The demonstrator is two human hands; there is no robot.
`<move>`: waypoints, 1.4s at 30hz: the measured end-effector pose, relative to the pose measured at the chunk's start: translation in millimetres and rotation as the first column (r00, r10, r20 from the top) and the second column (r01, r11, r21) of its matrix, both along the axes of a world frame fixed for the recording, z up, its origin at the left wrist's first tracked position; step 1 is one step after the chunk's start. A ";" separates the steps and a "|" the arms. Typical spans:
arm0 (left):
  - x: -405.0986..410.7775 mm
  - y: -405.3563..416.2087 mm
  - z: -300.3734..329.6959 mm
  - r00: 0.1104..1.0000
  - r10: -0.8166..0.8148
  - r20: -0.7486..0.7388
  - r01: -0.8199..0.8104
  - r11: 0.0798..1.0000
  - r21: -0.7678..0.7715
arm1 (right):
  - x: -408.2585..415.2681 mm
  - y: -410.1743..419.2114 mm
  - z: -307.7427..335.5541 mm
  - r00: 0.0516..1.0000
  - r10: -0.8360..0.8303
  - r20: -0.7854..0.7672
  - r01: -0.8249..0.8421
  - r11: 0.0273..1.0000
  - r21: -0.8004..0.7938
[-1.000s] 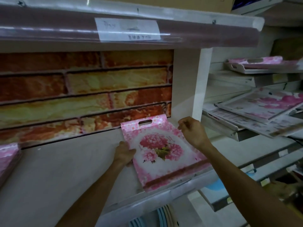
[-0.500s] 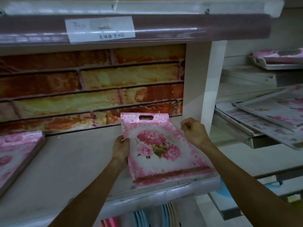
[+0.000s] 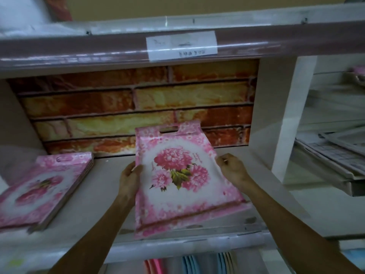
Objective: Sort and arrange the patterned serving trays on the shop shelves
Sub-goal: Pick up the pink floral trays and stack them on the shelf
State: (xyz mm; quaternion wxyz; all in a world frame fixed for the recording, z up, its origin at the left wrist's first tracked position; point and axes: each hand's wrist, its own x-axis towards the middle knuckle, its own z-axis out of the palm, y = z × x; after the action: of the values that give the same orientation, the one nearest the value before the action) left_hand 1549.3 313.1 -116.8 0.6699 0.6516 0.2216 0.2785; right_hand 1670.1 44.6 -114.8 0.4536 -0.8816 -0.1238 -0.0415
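A pink floral serving tray (image 3: 178, 184) with a cut-out handle at its far end is held over the shelf board (image 3: 98, 196), its far end raised toward the brick-pattern back wall. My left hand (image 3: 129, 179) grips its left edge and my right hand (image 3: 232, 170) grips its right edge. A stack of matching pink floral trays (image 3: 42, 186) lies flat at the left end of the same shelf, apart from the held tray.
A white upright divider (image 3: 284, 119) closes the shelf on the right; beyond it are slanted shelves with more trays (image 3: 335, 155). The upper shelf edge carries a paper label (image 3: 181, 45). Coloured items (image 3: 189, 263) stand on the level below.
The tray has been lifted at its far end and drawn left, away from the divider. The view has swung left, bringing the stack of pink trays fully into sight.
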 end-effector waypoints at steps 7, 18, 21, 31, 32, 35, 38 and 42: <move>-14.6 55.1 -8.0 0.993 0.016 -0.113 0.011 0.971 0.238 | -22.0 53.1 -21.7 1.000 -0.013 0.003 0.013 0.999 -0.045; -4.7 105.7 -35.9 0.893 0.112 -0.435 0.225 0.727 0.649 | -36.7 85.7 -47.8 0.994 -0.107 0.003 0.106 0.978 -0.179; 0.1 112.5 -42.3 0.864 0.134 -0.486 0.283 0.668 0.688 | -40.4 88.2 -49.8 0.993 -0.115 0.022 0.117 0.963 -0.244; 8.3 126.3 -61.5 0.847 0.157 -0.507 0.336 0.581 0.741 | -48.4 92.8 -53.6 0.988 -0.142 0.054 0.151 0.905 -0.399; 9.4 127.2 -63.2 0.856 0.156 -0.494 0.326 0.579 0.747 | -47.7 92.9 -54.0 0.988 -0.145 0.060 0.157 0.901 -0.404; 12.6 127.5 -66.1 0.856 0.159 -0.493 0.327 0.573 0.752 | -47.6 92.2 -55.2 0.986 -0.144 0.080 0.164 0.891 -0.423; 12.8 127.8 -62.9 0.830 0.157 -0.536 0.366 0.571 0.735 | -48.5 90.5 -53.7 0.986 -0.131 0.100 0.163 0.872 -0.461; 9.5 128.8 -51.5 0.798 0.145 -0.584 0.433 0.536 0.725 | -49.4 78.7 -43.6 0.989 -0.093 0.118 0.140 0.862 -0.487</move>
State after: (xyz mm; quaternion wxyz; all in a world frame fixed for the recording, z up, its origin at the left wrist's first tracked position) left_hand 1558.8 441.9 -168.3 0.1985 0.9570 0.1974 0.0762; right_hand 1620.7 123.3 -158.4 0.2039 -0.9712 -0.0973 -0.0759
